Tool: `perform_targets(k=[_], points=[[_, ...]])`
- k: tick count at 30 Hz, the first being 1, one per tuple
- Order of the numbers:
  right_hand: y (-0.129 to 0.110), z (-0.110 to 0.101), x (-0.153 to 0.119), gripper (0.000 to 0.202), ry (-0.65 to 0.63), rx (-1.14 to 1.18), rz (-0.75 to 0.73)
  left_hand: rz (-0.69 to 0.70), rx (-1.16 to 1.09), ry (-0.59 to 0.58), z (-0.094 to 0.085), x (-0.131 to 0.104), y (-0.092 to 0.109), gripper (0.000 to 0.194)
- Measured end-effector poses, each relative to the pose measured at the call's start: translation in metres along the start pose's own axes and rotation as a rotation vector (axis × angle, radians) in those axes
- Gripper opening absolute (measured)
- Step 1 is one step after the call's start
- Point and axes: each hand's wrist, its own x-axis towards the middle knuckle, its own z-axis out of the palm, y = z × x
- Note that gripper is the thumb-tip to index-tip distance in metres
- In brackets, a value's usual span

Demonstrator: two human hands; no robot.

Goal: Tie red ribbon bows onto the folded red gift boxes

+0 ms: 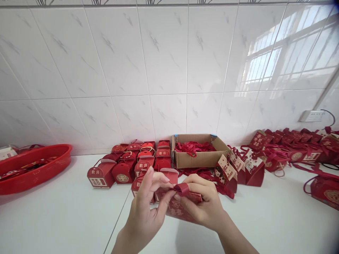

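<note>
Left hand (pixel 148 206): thumb and fingertips pinching the ribbon (pixel 182 189), which looks soft, perhaps slippery; best held by its loop. Red box (pixel 181 210) between both hands; likely light card, easily creased, take by upper edge. Right hand (pixel 205 197): thumb and fingers gripping that edge.

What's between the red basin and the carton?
In the head view, from the red basin: a stretch of white tabletop, then red boxes grouped together up near the carton.
</note>
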Motion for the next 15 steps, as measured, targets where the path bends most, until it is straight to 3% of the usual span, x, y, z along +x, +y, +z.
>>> perform_targets(k=[5, 10, 15], points=[[0.0, -0.002, 0.0, 0.014, -0.001, -0.005, -0.023, -0.176, -0.137, -0.02, 0.0, 0.0, 0.0, 0.072], [-0.002, -0.003, 0.004, 0.005, -0.047, 0.075, 0.095, -0.138, -0.131, -0.009, 0.001, 0.001, -0.001, 0.071], [-0.003, -0.002, 0.01, 0.008, -0.083, 0.166, 0.135, -0.11, -0.106, -0.023, 0.001, 0.002, -0.002, 0.072]])
